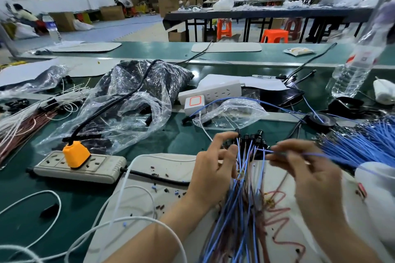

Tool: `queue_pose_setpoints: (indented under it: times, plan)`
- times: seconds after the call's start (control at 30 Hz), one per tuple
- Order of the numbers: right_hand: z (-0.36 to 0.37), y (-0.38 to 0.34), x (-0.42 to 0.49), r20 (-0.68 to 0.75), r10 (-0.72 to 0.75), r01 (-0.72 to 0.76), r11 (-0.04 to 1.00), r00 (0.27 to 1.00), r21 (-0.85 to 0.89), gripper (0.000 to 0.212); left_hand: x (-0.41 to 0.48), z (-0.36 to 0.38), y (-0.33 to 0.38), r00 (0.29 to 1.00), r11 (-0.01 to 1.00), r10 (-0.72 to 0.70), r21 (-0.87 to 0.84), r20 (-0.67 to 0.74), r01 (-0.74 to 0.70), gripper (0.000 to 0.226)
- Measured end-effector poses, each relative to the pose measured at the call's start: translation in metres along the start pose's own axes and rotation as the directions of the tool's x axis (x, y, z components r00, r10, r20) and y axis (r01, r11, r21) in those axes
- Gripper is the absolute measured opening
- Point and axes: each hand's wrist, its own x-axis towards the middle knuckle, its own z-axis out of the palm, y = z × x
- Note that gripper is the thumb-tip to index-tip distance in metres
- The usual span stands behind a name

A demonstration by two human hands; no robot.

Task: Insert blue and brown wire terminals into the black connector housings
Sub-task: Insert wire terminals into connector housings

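My left hand [215,162] grips a bundle of blue and brown wires [241,203] whose upper ends carry several black connector housings [252,137]. The bundle hangs down toward me over a white mat [162,166]. My right hand [303,166] pinches a single blue wire [275,151] and holds its tip close to the housings. That wire runs right toward a heap of loose blue wires [359,145]. Loose brown wires [277,220] lie curled on the mat below my right hand.
A grey power strip [96,168] with an orange plug [75,153] lies left of my hands. Behind it sits a clear bag of black parts [136,92]. White and brown wires [25,117] pile at far left. A water bottle [359,60] stands at right.
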Motion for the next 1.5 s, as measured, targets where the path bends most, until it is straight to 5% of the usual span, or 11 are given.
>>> queue_pose_setpoints:
  times: [0.1, 0.2, 0.47, 0.83, 0.97, 1.1, 1.27, 1.5]
  plan:
    - [0.015, 0.005, -0.012, 0.336, -0.247, 0.359, 0.873, 0.909, -0.329, 0.026, 0.002, -0.001, 0.007, 0.987, 0.957, -0.140, -0.268, -0.084, 0.113, 0.036]
    - [0.025, 0.009, -0.021, 0.522, -0.285, 0.524, 0.756, 0.804, -0.393, 0.020, 0.001, 0.003, 0.015, 0.963, 0.830, -0.254, -0.530, -0.089, 0.170, 0.046]
    - [0.025, 0.007, -0.025, 0.614, -0.354, 0.643, 0.684, 0.706, -0.344, 0.019, -0.005, 0.007, 0.019, 0.910, 0.713, -0.401, -0.660, -0.105, 0.238, 0.044]
    - [0.028, 0.005, -0.024, 0.644, -0.346, 0.657, 0.676, 0.683, -0.334, 0.011, -0.007, 0.010, 0.019, 0.890, 0.585, -0.456, -0.742, 0.035, 0.328, 0.042]
    - [0.027, 0.010, -0.022, 0.527, -0.323, 0.536, 0.780, 0.786, -0.322, 0.016, -0.003, 0.009, 0.018, 0.899, 0.625, -0.437, -0.710, 0.027, 0.325, 0.027]
    - [0.017, 0.010, -0.013, 0.216, -0.181, 0.231, 0.945, 0.959, -0.232, 0.024, -0.007, 0.009, 0.018, 0.953, 0.829, -0.289, -0.476, 0.087, 0.295, 0.020]
    - [0.009, 0.011, -0.006, 0.055, -0.083, 0.089, 0.990, 0.995, -0.110, 0.034, -0.013, 0.016, 0.020, 0.983, 0.963, -0.128, -0.222, 0.129, 0.155, 0.019]
    - [0.011, 0.017, -0.011, 0.091, -0.046, 0.058, 0.990, 0.995, -0.127, 0.028, -0.015, 0.015, 0.020, 0.999, 0.981, -0.043, -0.190, 0.026, 0.047, 0.013]
